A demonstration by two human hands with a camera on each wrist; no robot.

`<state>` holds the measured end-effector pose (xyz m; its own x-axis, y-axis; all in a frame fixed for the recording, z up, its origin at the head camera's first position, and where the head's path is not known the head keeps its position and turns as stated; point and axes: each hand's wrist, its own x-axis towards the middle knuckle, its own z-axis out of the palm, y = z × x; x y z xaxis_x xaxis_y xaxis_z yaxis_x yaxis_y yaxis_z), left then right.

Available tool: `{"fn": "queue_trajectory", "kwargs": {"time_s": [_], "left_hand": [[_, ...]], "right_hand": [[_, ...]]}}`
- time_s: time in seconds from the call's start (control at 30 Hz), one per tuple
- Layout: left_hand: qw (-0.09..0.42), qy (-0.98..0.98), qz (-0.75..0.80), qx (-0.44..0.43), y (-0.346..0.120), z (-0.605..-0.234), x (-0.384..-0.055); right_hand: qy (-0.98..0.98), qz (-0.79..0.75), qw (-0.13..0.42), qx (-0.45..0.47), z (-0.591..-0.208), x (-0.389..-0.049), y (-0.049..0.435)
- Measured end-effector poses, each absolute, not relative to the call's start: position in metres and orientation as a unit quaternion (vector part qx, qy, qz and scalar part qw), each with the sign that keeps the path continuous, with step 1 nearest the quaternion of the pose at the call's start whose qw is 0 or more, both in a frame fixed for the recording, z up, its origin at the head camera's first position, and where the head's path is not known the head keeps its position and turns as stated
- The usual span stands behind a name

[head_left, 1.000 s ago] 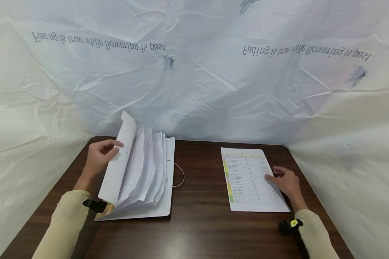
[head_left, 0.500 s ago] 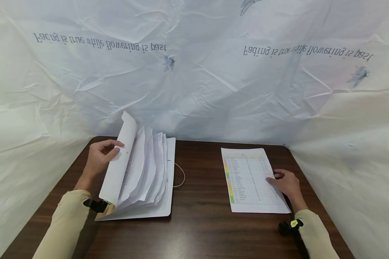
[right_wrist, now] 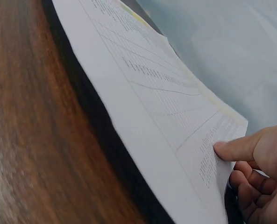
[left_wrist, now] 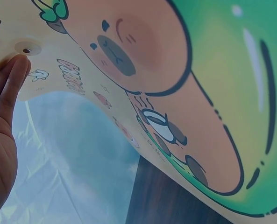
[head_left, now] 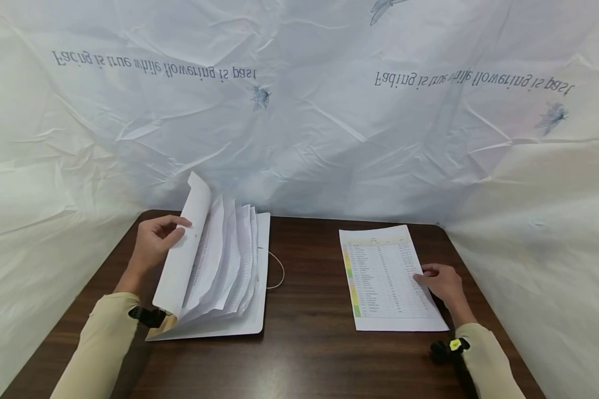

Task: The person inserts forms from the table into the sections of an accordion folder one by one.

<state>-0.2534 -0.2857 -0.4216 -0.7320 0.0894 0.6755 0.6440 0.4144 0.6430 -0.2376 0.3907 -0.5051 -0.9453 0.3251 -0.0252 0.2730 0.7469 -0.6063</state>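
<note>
On the left of the table, a document folder (head_left: 263, 299) lies spread with its cover lifted and curled. My left hand (head_left: 153, 244) pinches that cover near its snap button. The left wrist view shows the cover's printed outside (left_wrist: 222, 93), a cartoon animal on green. Several white sheets (head_left: 232, 260) fan upward inside the folder. At the right, my right hand (head_left: 441, 282) grips the right edge of a printed paper sheet (head_left: 386, 282), its thumb on top and fingers partly hidden beneath. The sheet bears a table with coloured row labels and is bowed slightly off the table.
The dark wooden table (head_left: 304, 310) stretches between folder and paper. An elastic cord loop (head_left: 282, 271) sticks out from the folder's right edge. A pale wrinkled curtain (head_left: 309, 138) with lettering stands behind the table and along both sides.
My right hand has shifted slightly toward the front and right, and the sheet's far right corner has risen a little. My left hand and the folder stay put.
</note>
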Motion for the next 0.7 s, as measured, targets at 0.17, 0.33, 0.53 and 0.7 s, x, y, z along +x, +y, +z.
{"fn": "queue_trajectory", "kwargs": {"time_s": [0.17, 0.33, 0.53, 0.7], "left_hand": [[0.287, -0.787, -0.492, -0.236, -0.286, -0.421, -0.253], [0.285, -0.786, -0.496, -0.233, -0.285, -0.419, -0.252], [0.281, -0.788, -0.501, -0.222, -0.285, -0.420, -0.252], [0.281, -0.787, -0.500, -0.226, -0.286, -0.421, -0.253]], "right_hand": [[-0.935, 0.320, 0.044, -0.149, -0.502, -0.235, 0.391], [-0.936, 0.320, 0.045, -0.137, -0.498, -0.233, 0.391], [-0.935, 0.331, 0.040, -0.117, -0.491, -0.229, 0.392], [-0.931, 0.347, 0.042, -0.110, -0.488, -0.226, 0.395]]}}
